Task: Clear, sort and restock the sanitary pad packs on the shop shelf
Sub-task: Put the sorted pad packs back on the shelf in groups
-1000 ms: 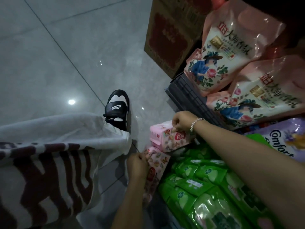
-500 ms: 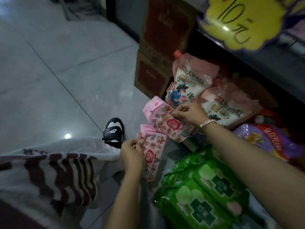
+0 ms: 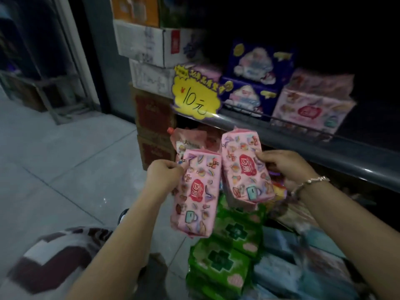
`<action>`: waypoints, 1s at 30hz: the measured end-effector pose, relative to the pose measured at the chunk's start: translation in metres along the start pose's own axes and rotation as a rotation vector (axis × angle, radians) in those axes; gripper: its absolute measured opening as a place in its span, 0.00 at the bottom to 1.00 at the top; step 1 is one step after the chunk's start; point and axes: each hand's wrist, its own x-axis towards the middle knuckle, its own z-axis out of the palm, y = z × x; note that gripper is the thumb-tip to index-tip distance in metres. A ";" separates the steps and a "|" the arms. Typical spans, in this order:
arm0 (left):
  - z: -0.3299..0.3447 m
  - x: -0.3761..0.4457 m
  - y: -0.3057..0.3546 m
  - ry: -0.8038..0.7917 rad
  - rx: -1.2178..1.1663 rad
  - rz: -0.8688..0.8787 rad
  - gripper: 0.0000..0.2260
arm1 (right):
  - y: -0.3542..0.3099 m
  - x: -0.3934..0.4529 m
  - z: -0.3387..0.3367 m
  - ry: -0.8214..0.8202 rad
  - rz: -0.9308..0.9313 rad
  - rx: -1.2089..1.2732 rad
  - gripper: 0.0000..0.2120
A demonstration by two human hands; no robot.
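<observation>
My left hand [image 3: 164,173] grips the top corner of a pink patterned pad pack [image 3: 195,195], which hangs upright in front of me. My right hand [image 3: 283,165] holds a second pink pad pack [image 3: 244,167] by its right edge, a little higher and just below the shelf edge [image 3: 324,152]. On that shelf stand a matching stack of pink packs [image 3: 311,107] and dark blue boxed packs [image 3: 251,83]. Green pad packs [image 3: 225,254] lie piled low beneath both hands.
A yellow price sign [image 3: 197,98] reading 10 hangs off the shelf's left end. Stacked cardboard boxes [image 3: 151,50] stand left of the shelf, with a pink refill pouch [image 3: 186,137] below. Grey tiled floor [image 3: 65,165] spreads to the left. My patterned trouser knee [image 3: 56,263] is at lower left.
Both hands have lifted the two pink packs from the low pile up toward the shelf. My view has tilted up, bringing the shelf and its stock into sight.
</observation>
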 end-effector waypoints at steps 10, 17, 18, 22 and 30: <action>0.066 -0.017 -0.029 -0.254 0.018 -0.307 0.08 | 0.107 -0.052 -0.053 0.060 0.252 0.124 0.04; 0.093 -0.021 -0.070 -0.236 0.121 -0.377 0.13 | 0.144 -0.044 -0.047 0.100 0.278 0.143 0.04; 0.094 -0.024 -0.071 -0.244 0.101 -0.391 0.12 | 0.146 -0.045 -0.046 0.099 0.280 0.143 0.04; 0.093 -0.037 -0.073 -0.397 -0.043 -0.477 0.11 | 0.153 -0.050 -0.043 0.069 0.289 0.181 0.11; 0.091 -0.047 -0.079 -0.668 -0.281 -0.630 0.26 | 0.176 -0.058 -0.038 -0.217 0.401 0.247 0.36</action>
